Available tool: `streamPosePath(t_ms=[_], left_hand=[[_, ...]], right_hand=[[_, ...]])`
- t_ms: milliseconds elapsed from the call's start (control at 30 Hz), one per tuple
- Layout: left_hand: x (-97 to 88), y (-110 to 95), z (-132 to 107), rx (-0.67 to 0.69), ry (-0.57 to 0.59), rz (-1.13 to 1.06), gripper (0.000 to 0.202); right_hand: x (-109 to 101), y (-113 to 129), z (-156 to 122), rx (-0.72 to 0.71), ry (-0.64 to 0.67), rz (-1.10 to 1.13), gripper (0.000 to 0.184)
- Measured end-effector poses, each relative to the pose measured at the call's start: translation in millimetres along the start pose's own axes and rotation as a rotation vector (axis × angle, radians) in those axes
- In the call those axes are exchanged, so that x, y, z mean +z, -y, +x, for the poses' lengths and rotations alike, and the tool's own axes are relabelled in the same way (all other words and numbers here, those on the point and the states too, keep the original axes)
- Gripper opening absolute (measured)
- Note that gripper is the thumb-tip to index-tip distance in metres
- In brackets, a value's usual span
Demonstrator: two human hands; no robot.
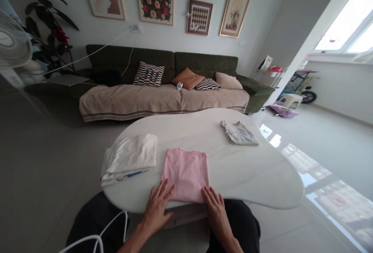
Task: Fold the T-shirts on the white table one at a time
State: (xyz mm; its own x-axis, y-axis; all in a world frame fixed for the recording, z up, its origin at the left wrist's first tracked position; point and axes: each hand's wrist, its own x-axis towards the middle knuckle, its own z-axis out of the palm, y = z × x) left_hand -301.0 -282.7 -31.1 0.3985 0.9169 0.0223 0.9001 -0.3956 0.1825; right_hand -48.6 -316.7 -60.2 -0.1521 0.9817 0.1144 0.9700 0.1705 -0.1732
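Observation:
A pink shirt (186,173), folded into a near rectangle, lies flat at the front edge of the white table (247,175). My left hand (157,206) rests at its lower left corner, fingers spread and fingertips on the cloth. At the lower right corner my right hand (216,210) lies with its fingers stretched out, touching the cloth's edge. Neither hand grips anything. Left of the pink shirt is a pile of white clothing (134,154) with a bit of blue showing underneath. A folded grey printed shirt (239,132) lies at the back right of the table.
Behind the table stands a green sofa (204,61) with a beige cover (131,99) and several cushions. A white cable (97,239) loops beside my left leg. At the far left is a fan (13,41). A white stool (290,99) stands right, near the wall.

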Motion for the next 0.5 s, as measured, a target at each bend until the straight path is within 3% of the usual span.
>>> streamPosePath(t_ms=[167, 267, 367, 500], left_hand=[[-11.7, 4.1, -9.7, -0.016, 0.049, -0.023, 0.078], [-26.8, 2.8, -5.8, 0.02, 0.129, -0.137, 0.07], [-45.2, -5.6, 9.5, -0.022, 0.177, -0.316, 0.05], [-60.4, -33.2, 45.3, -0.048, 0.088, -0.716, 0.037]], right_hand=[[-19.0, -4.0, -0.7, -0.038, -0.051, 0.186, 0.053], [-42.1, -9.3, 21.3, 0.017, -0.057, 0.417, 0.041], [-83.3, -13.0, 67.5, 0.044, -0.121, 0.544, 0.035], [-162.5, 2.5, 142.1, -0.09, -0.285, 0.37, 0.028]])
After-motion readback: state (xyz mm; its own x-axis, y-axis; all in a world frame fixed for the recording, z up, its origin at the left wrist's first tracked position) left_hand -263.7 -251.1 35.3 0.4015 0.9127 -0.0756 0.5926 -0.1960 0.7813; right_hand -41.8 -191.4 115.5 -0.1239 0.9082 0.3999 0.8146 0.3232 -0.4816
